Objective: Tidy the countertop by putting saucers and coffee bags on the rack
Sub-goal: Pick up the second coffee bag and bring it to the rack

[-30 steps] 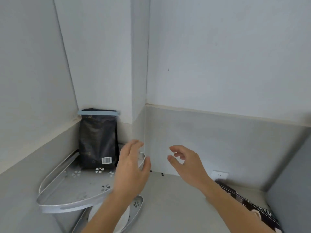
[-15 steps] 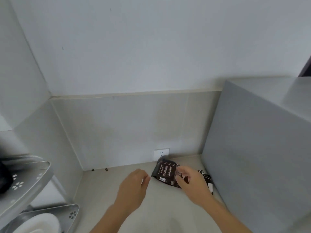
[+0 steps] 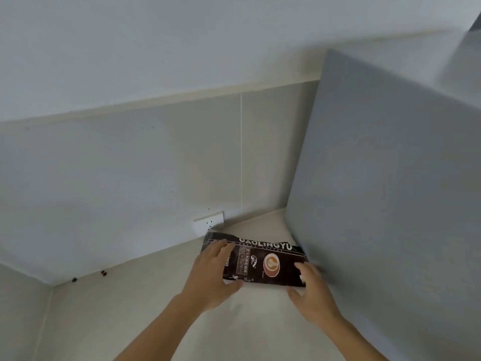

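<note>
Grey panel (image 3: 385, 191) fills the right side, beige countertop (image 3: 145, 316) below. Dark coffee bag (image 3: 263, 261) lies flat in the corner, its right end against the panel, under a white wall socket (image 3: 209, 223). Left hand (image 3: 212, 277) and right hand (image 3: 312, 293) clamp its two ends. Tiny dark specks (image 3: 104, 273) along the wall edge.

My left hand (image 3: 212, 276) and right hand (image 3: 312, 293) cover both ends of the coffee bag (image 3: 260, 261); its small print is illegible. Both forearms leave the frame's bottom edge.
</note>
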